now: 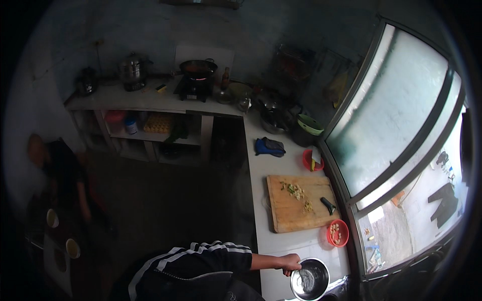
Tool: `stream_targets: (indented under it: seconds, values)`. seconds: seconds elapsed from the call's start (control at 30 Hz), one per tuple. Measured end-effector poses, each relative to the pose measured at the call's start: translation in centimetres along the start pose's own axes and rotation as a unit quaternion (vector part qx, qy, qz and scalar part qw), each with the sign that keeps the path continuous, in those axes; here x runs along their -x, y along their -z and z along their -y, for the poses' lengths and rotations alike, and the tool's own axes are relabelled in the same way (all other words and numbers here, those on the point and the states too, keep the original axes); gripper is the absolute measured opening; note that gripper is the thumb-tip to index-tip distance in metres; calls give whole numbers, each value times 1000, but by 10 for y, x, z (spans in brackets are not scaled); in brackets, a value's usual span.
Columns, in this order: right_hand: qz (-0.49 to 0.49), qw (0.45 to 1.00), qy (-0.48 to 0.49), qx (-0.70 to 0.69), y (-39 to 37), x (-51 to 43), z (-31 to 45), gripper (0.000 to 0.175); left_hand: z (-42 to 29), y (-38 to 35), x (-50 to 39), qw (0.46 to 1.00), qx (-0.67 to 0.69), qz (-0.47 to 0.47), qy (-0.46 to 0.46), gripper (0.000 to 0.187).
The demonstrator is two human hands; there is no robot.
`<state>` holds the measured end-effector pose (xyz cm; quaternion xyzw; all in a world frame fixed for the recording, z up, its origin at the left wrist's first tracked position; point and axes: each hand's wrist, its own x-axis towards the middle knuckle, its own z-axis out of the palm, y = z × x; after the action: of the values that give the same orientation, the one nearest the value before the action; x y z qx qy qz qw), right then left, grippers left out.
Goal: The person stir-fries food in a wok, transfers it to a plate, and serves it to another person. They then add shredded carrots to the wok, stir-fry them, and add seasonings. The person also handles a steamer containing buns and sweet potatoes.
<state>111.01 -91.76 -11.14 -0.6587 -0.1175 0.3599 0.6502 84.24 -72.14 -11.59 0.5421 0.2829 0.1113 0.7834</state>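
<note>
From the bottom of the view my left arm, in a black sleeve with white stripes, stretches right. My left hand (291,264) grips the near rim or handle of a round stainless steel pot (310,279); which of the two cannot be told. The pot's inside is shiny and looks wet. It is over the counter's near end, beside a metal sink edge (340,284). Just beyond it stands a red plastic bowl (337,233) with peeled garlic cloves. A wooden cutting board (301,216) carries chopped garlic and greens (294,190) and a dark-handled peeler (328,205). My right hand is out of view.
A window (388,109) borders the counter (263,210) on the right. Farther along lie a blue cloth (270,146) and another red bowl (313,161). A wok (198,69) sits over a lit gas stove (192,89). At left, a person (64,169) is near bowls (73,248).
</note>
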Motion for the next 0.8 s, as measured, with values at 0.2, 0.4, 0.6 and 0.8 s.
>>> stream_targets:
  seconds: [0.2,0.4,0.6,0.8]
  values:
    - [147,989,-10,24,-180,-6,-14,33,-60,228,88,988,-51,-143,-36,22]
    - [296,950,-40,94,-435,-28,-22,29,-105,426,227,943,-35,-328,-51,23]
    - [453,863,-6,225,-686,-43,-36,29,-135,580,348,849,2,-525,-57,20]
    - [569,775,88,259,-940,-87,-50,26,-166,672,445,767,74,-636,-39,17]
